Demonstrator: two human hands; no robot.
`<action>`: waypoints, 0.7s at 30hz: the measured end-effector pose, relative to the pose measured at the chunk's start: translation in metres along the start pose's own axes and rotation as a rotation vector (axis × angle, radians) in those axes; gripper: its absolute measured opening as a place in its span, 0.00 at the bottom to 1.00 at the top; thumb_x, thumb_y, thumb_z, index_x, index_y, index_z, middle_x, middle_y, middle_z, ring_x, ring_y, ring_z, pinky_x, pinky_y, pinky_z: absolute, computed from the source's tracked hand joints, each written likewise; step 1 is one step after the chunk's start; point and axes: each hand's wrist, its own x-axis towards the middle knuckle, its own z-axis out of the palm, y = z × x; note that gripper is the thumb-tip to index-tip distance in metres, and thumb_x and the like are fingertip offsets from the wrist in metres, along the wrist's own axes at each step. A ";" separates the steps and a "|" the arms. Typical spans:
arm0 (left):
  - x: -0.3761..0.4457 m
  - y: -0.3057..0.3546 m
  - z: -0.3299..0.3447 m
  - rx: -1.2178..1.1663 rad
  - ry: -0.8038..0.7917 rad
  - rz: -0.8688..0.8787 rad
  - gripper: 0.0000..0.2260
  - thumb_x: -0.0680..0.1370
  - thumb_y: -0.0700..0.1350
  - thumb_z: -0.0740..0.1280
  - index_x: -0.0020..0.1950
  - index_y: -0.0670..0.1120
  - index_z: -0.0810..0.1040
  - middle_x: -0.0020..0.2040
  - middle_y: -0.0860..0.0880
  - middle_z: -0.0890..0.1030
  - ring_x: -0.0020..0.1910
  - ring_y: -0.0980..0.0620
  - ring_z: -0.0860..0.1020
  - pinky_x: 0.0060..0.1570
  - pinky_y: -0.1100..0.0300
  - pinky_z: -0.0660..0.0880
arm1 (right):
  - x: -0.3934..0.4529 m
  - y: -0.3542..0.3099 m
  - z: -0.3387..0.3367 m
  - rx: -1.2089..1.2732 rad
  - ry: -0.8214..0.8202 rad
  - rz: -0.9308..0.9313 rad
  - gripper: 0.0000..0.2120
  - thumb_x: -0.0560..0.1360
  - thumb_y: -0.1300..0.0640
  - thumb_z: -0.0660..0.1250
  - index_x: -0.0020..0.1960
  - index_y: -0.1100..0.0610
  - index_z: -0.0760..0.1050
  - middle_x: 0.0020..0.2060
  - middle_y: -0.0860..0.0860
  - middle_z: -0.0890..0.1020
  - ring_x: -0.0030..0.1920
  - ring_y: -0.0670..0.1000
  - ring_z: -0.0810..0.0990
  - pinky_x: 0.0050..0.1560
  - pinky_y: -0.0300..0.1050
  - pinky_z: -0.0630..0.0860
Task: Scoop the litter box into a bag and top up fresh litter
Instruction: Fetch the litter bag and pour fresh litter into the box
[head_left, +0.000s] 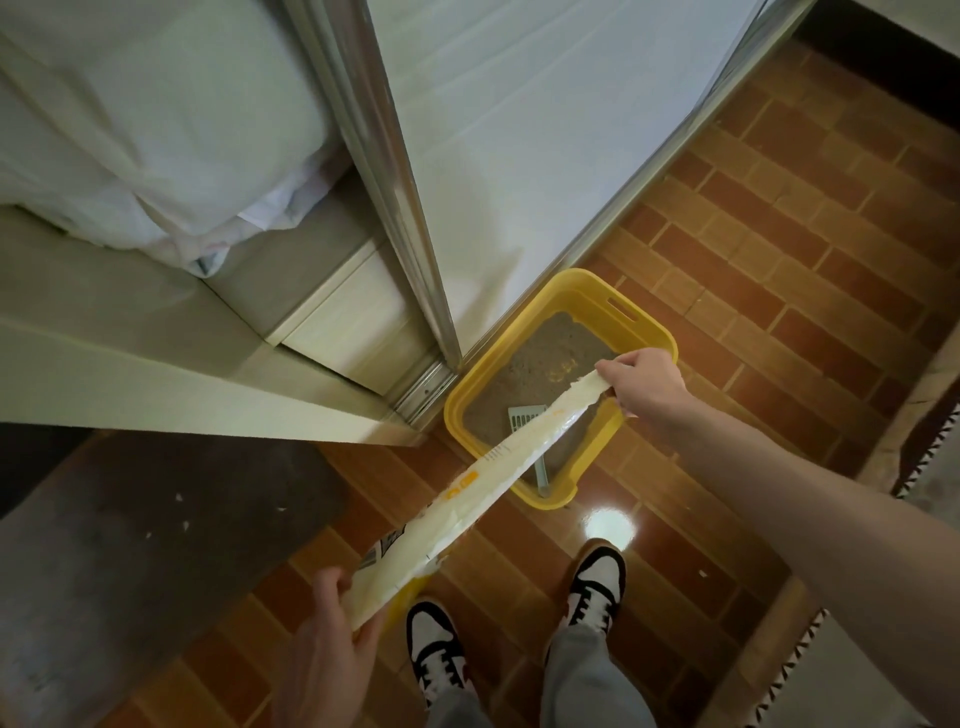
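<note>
**Litter bag stretched above the yellow box**

Overhead, from the head camera, a long white plastic litter bag with yellow and black print (483, 478) is held taut between two hands. Its far end is pinched by the right hand (641, 382), fingers curled closed on the edge, above the yellow rectangular plastic litter box (644, 325). Its near end is gripped by the left hand (332, 631), thumb on top and fingers wrapped beneath. The box is set on the brown brick-patterned tiled floor (779, 291), against the corner of a white panel with a metal frame (410, 208). Grey-brown litter (545, 358) fills the box, and a pale grey slotted scoop (524, 418) lies in it, partly hidden by the bag. Black-and-white sneakers (597, 582) are seen below, beside a dark mat (156, 545).
</note>
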 end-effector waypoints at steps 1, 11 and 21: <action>0.000 0.004 -0.002 0.000 -0.001 0.002 0.24 0.78 0.55 0.71 0.66 0.51 0.62 0.37 0.58 0.75 0.26 0.65 0.71 0.27 0.71 0.72 | 0.004 0.000 -0.001 0.002 -0.003 0.006 0.14 0.83 0.56 0.64 0.46 0.63 0.83 0.28 0.52 0.75 0.27 0.49 0.71 0.32 0.44 0.70; 0.005 0.028 -0.009 0.037 0.034 -0.019 0.21 0.78 0.54 0.71 0.61 0.52 0.61 0.33 0.57 0.75 0.25 0.62 0.73 0.22 0.70 0.68 | 0.030 0.006 -0.005 0.039 -0.026 0.038 0.14 0.83 0.55 0.64 0.45 0.63 0.82 0.28 0.52 0.75 0.26 0.49 0.70 0.30 0.43 0.71; 0.011 0.026 -0.006 0.052 0.093 -0.005 0.22 0.77 0.58 0.70 0.61 0.52 0.62 0.42 0.53 0.83 0.30 0.59 0.76 0.24 0.70 0.67 | 0.032 0.011 -0.013 0.030 0.000 0.027 0.13 0.82 0.55 0.65 0.45 0.61 0.82 0.28 0.52 0.75 0.27 0.49 0.71 0.30 0.43 0.71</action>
